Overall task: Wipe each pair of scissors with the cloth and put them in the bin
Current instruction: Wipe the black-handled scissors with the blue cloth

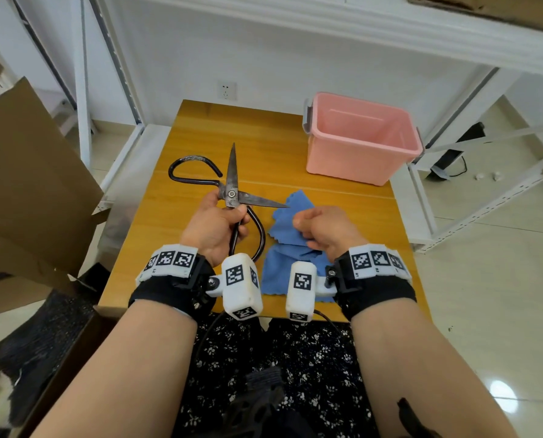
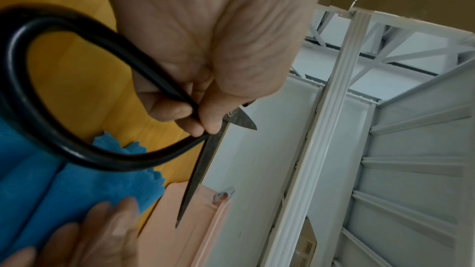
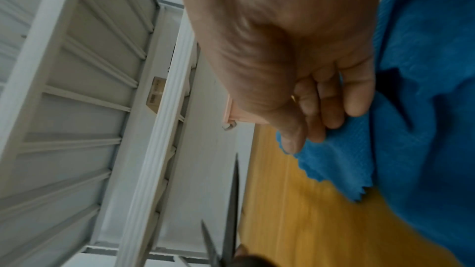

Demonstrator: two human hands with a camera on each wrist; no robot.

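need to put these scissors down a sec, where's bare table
Bare table lies beyond the scissors, left of the pink bin. The near middle is crowded: blue cloth, left hand and right hand.

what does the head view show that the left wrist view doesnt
Only the head view shows the whole open pink bin, nothing visible inside it, the wall socket, both wrist cameras and the scissors' far handle loop. Only the left wrist view shows the left hand from the palm side, fingers wrapped round the near handle. Both show the opened scissors, the blue cloth, the right hand and the wooden table.
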